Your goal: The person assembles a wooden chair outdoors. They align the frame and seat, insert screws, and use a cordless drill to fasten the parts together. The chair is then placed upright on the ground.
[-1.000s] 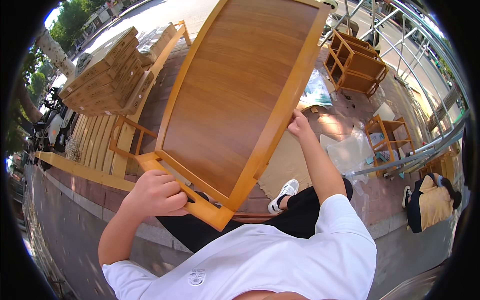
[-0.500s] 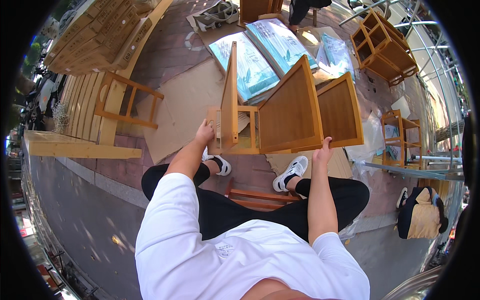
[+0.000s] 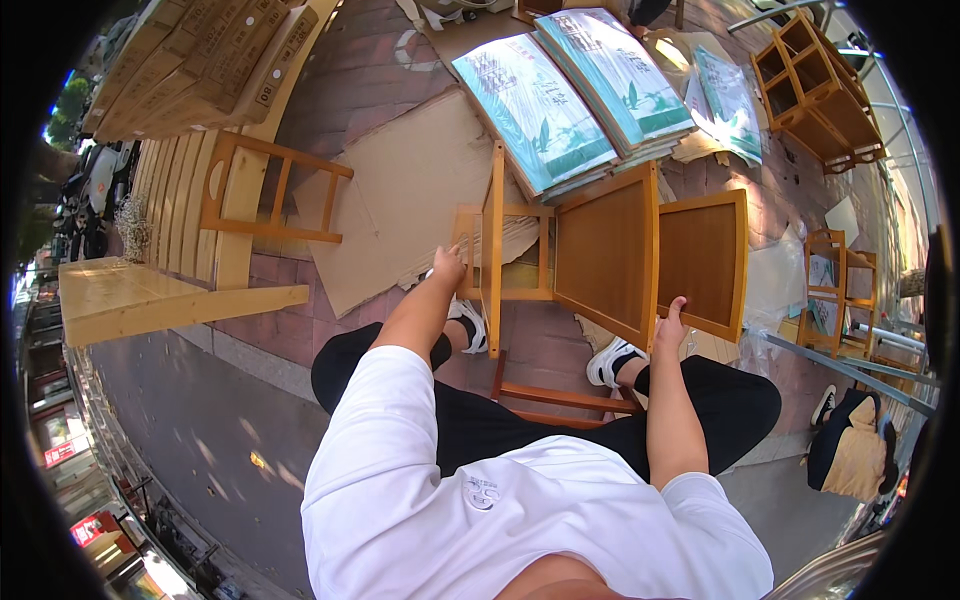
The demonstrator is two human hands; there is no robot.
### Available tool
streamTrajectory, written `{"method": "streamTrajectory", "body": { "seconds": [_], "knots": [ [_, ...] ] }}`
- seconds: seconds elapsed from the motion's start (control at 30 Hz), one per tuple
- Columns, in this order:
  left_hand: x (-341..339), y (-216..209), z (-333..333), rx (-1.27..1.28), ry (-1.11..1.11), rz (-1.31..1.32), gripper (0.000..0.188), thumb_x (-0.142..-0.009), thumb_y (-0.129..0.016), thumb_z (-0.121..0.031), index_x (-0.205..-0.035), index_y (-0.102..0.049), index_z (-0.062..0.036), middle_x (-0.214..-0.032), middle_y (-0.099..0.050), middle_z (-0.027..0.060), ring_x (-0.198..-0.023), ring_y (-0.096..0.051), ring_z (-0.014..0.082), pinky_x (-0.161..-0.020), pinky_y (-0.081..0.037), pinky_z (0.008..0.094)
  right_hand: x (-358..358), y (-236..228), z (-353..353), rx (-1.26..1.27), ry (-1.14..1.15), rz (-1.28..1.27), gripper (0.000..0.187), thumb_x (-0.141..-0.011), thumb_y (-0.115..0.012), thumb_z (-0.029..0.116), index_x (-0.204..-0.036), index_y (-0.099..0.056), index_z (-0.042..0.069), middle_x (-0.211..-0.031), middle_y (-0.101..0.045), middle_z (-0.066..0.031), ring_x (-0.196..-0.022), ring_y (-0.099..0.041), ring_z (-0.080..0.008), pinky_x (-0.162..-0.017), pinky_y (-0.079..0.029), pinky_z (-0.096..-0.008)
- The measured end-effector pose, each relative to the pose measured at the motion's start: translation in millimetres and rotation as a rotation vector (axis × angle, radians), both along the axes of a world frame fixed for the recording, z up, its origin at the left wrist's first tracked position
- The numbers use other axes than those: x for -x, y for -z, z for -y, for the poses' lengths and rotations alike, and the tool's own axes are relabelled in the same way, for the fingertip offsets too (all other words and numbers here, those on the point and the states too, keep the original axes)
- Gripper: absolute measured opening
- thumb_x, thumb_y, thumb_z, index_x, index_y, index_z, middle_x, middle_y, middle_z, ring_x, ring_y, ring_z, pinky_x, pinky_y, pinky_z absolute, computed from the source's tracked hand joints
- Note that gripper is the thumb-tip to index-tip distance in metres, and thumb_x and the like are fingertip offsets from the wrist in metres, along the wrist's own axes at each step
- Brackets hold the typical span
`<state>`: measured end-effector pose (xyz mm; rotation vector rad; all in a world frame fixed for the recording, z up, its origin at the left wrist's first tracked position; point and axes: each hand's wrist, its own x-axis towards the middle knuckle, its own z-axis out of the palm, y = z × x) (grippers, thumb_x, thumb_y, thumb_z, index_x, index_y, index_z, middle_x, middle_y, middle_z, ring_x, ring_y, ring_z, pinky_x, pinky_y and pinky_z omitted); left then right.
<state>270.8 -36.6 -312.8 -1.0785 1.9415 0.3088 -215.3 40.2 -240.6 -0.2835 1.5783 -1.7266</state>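
Between my hands is a partly assembled brown wooden shelf unit (image 3: 605,255), with three upright panels and an open slatted end frame. My left hand (image 3: 450,265) is closed on the end frame at the unit's left side. On the other side, my right hand (image 3: 671,328) grips the lower edge of the panels, thumb up; the fingers behind the wood are partly hidden. The left panel (image 3: 492,250) is seen almost edge-on, while the middle and right ones show their broad faces. Below, between my legs, a reddish wooden stool (image 3: 565,397) shows in part.
A similar frame (image 3: 278,236) leans at the slatted bench (image 3: 180,190), with stacked cartons (image 3: 200,70) behind. Cardboard (image 3: 385,200) covers the paving. Beyond the unit lie flat wrapped packages (image 3: 535,110). To the right are a finished-looking shelf (image 3: 840,120), a small rack (image 3: 825,290) and another person (image 3: 850,450).
The shelf unit has come lower and nearer to me, its panels tilting. Both hands have kept their hold. The whole view has shifted, so the surroundings sit further right.
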Motion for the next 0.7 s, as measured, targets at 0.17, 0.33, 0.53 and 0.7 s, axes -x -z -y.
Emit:
{"method": "streamTrajectory", "body": {
  "seconds": [0.17,0.33,0.53,0.7],
  "knots": [
    [-84,-44,9,-0.038,-0.285,-0.155,0.034,-0.091,-0.061,-0.018,-0.123,-0.070,-0.0278,-0.129,-0.067,0.0008,-0.122,-0.063,0.0241,-0.090,-0.056,0.0408,-3,-2,-24,-0.058,-0.013,-0.042,0.057,-0.093,-0.074,0.034,-0.136,-0.056,0.003,-0.140,-0.057,-0.0067,-0.125,-0.053,-0.0222,-0.108,-0.041,-0.0346],
    [-186,-144,59,0.582,-0.632,-0.163,0.022,-0.089,-0.055,-0.016,-0.102,-0.072,-0.0093,-0.104,-0.073,0.0136,-0.103,-0.068,0.0324,-0.086,-0.053,0.0469,-8,-20,-24,-0.188,-0.087,-0.245,0.061,-0.093,-0.075,0.035,-0.137,-0.053,0.000,-0.139,-0.057,-0.0094,-0.122,-0.055,-0.0242,-0.106,-0.044,-0.0355],
    [-386,-270,48,1.505,-0.969,0.251,0.045,-0.089,-0.059,-0.026,-0.129,-0.059,-0.0052,-0.141,-0.050,0.0155,-0.134,-0.045,0.0328,-0.103,-0.040,0.0503,-25,-9,-39,-0.308,-0.097,-0.441,0.061,-0.091,-0.078,0.033,-0.132,-0.056,-0.006,-0.137,-0.059,-0.0126,-0.120,-0.057,-0.0249,-0.104,-0.045,-0.0362],
    [-484,-295,65,1.170,-1.390,0.030,0.076,-0.084,-0.060,-0.037,-0.149,-0.040,-0.0040,-0.159,-0.034,0.0181,-0.149,-0.029,0.0353,-0.117,-0.030,0.0535,-27,-46,-50,-0.360,-0.154,-0.362,0.053,-0.088,-0.080,0.015,-0.131,-0.055,-0.003,-0.132,-0.061,-0.0136,-0.114,-0.060,-0.0234,-0.097,-0.049,-0.0360]
  ]
}}
